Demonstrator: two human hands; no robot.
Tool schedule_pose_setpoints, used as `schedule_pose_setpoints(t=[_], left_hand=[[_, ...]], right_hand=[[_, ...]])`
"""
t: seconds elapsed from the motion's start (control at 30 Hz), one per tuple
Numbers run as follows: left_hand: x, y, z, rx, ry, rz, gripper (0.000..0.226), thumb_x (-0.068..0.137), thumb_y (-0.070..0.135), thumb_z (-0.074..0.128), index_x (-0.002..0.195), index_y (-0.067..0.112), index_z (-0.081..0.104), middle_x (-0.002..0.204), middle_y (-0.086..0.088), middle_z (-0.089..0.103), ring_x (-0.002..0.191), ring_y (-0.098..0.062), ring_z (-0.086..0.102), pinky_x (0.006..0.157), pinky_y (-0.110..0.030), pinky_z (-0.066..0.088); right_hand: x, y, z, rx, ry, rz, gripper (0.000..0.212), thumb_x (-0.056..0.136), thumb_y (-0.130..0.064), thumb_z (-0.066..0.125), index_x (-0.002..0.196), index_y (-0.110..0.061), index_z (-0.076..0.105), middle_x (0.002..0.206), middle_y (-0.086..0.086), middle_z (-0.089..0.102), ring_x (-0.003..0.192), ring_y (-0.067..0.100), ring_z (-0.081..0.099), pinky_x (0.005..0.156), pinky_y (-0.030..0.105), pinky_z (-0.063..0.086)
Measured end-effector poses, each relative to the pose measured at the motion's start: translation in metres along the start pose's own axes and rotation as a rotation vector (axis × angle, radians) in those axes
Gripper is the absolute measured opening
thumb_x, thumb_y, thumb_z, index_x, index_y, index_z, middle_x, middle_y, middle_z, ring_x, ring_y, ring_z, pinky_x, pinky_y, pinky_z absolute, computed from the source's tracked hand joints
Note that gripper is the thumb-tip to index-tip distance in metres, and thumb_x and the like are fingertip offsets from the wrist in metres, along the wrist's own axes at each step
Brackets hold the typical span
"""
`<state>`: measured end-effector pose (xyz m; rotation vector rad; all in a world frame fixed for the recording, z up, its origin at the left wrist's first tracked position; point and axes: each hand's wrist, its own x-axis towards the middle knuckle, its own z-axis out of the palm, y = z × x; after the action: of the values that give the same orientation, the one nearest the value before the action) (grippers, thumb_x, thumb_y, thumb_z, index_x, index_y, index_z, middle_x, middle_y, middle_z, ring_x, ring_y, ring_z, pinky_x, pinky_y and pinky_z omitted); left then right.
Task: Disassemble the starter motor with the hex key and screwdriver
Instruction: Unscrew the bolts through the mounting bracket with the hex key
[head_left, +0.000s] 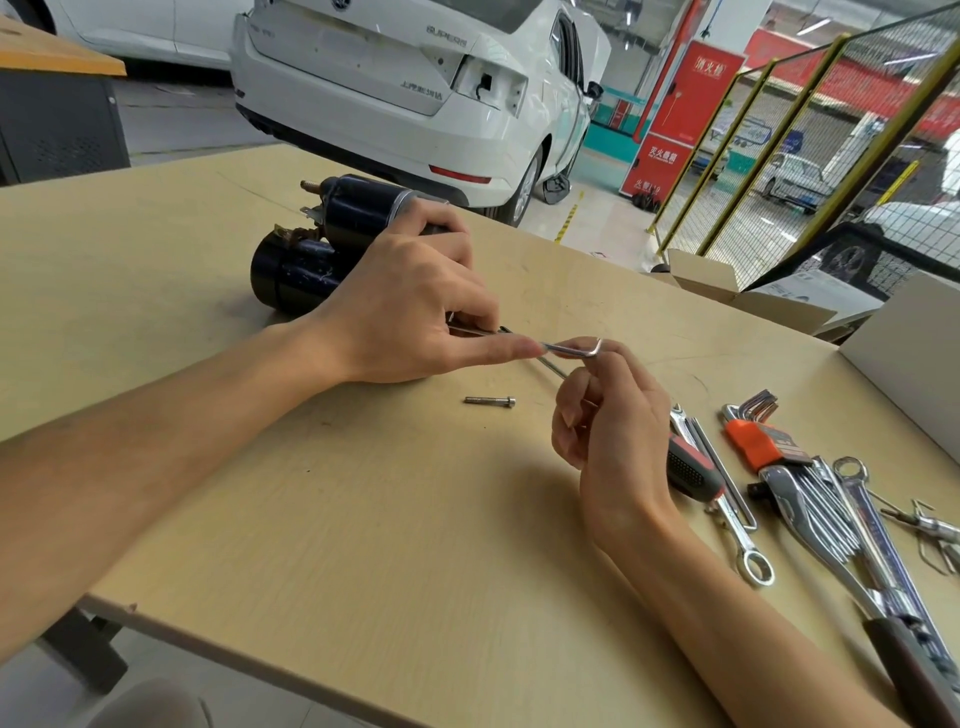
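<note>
Hands: right hand (613, 426) pinches hex key (574, 349); left hand (410, 306) pinches its shaft beside starter motor (322, 244).

Two bare forearms are seen, with no sleeves, gloves, watch or rings worn. The left hand (410, 301) and right hand (608, 426) show short, unpainted nails. A grey-clad knee (150, 704) is glimpsed at seven o'clock.

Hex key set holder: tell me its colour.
Orange, on the hex key set holder; the head view shows it.
</note>
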<state>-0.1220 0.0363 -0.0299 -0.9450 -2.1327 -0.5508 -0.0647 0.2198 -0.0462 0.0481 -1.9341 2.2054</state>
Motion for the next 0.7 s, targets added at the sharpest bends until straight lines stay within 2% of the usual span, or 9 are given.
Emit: schedule_pose_setpoints(t=[0.13, 0.2, 0.33, 0.5, 0.63, 0.7], left_hand=[[-0.0002, -0.0005, 0.0010, 0.020, 0.013, 0.005, 0.048, 0.085, 0.061, 0.060, 0.069, 0.019, 0.077, 0.067, 0.001, 0.064, 0.098, -0.026, 0.056, 0.096, -0.048, 0.040], [-0.0004, -0.0010, 0.0013, 0.023, 0.008, 0.009, 0.047, 0.085, 0.060, 0.061, 0.070, 0.019, 0.077, 0.068, 0.001, 0.064, 0.097, -0.025, 0.056, 0.096, -0.050, 0.041], [-0.0009, -0.0021, 0.0006, 0.012, -0.004, 0.006, 0.044, 0.087, 0.058, 0.061, 0.074, 0.019, 0.078, 0.069, 0.002, 0.065, 0.097, -0.017, 0.049, 0.095, -0.053, 0.041], [-0.0002, -0.0029, 0.0000, 0.006, -0.010, 0.007, 0.044, 0.088, 0.058, 0.061, 0.073, 0.020, 0.078, 0.068, 0.003, 0.065, 0.093, -0.010, 0.044, 0.097, -0.056, 0.040], [-0.0003, -0.0021, -0.0005, -0.002, -0.004, 0.007, 0.045, 0.088, 0.057, 0.060, 0.072, 0.020, 0.078, 0.068, 0.004, 0.066, 0.094, -0.009, 0.044, 0.097, -0.056, 0.040], [-0.0001, -0.0013, -0.0007, -0.007, -0.003, 0.007, 0.046, 0.088, 0.058, 0.059, 0.072, 0.020, 0.078, 0.068, 0.004, 0.067, 0.094, -0.009, 0.045, 0.098, -0.055, 0.040]], right_hand=[[-0.0005, -0.0008, 0.0010, 0.029, -0.068, -0.002, 0.044, 0.093, -0.034, 0.045, 0.056, -0.019, 0.064, 0.044, 0.000, 0.037, 0.037, 0.011, 0.031, 0.039, 0.018, 0.024], [-0.0014, -0.0006, 0.0017, 0.046, -0.135, -0.021, 0.041, 0.087, -0.041, 0.049, 0.054, -0.019, 0.062, 0.044, 0.000, 0.036, 0.036, 0.010, 0.033, 0.039, 0.019, 0.026], [-0.0026, 0.0008, 0.0001, 0.021, -0.183, -0.085, 0.021, 0.077, -0.028, 0.051, 0.062, -0.019, 0.063, 0.044, -0.001, 0.036, 0.037, 0.013, 0.031, 0.042, 0.016, 0.025], [-0.0047, -0.0008, 0.0018, -0.044, -0.110, -0.090, 0.033, 0.091, -0.004, 0.043, 0.072, -0.015, 0.067, 0.046, 0.000, 0.037, 0.040, 0.011, 0.031, 0.041, 0.015, 0.026], [-0.0041, -0.0017, 0.0035, -0.050, -0.044, -0.036, 0.023, 0.096, -0.004, 0.042, 0.088, -0.013, 0.062, 0.049, 0.000, 0.038, 0.041, 0.011, 0.030, 0.038, 0.017, 0.025], [-0.0032, -0.0017, 0.0024, -0.058, -0.035, -0.014, 0.023, 0.098, -0.007, 0.040, 0.090, -0.012, 0.061, 0.049, 0.000, 0.039, 0.041, 0.012, 0.031, 0.037, 0.018, 0.025]])
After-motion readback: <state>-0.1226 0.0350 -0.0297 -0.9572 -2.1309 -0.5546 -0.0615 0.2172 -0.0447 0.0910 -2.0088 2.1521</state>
